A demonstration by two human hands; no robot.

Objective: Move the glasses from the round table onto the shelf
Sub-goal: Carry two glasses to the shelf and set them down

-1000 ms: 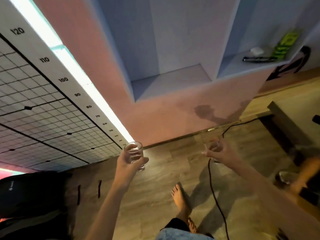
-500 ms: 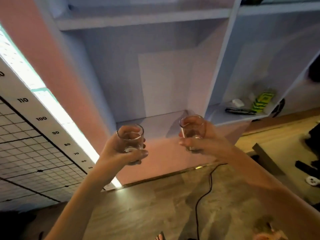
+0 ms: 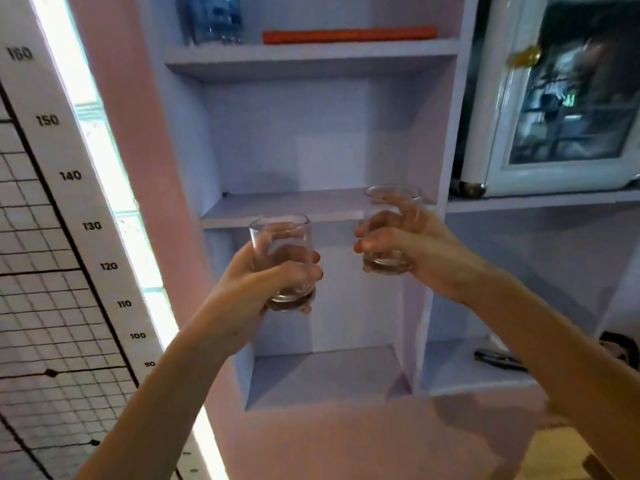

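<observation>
My left hand (image 3: 258, 289) grips a clear drinking glass (image 3: 280, 233), held upright in front of the pale lilac shelf unit. A second clear glass (image 3: 393, 199) is held upright in my right hand (image 3: 412, 244), slightly higher and to the right. Both glasses hover just below and in front of the middle shelf board (image 3: 287, 207), whose surface is bare. The round table is out of view.
The upper shelf (image 3: 311, 53) carries a blue glass object (image 3: 213, 17) and a flat orange item (image 3: 348, 34). A white glass-door cabinet (image 3: 561, 98) stands on the right shelf. A height chart (image 3: 69, 237) and a lit strip line the left. The lower compartment (image 3: 325, 372) is bare.
Both hands rose with the glasses from near floor level up to the middle shelf, and my view tilted upward from the floor to the shelves.
</observation>
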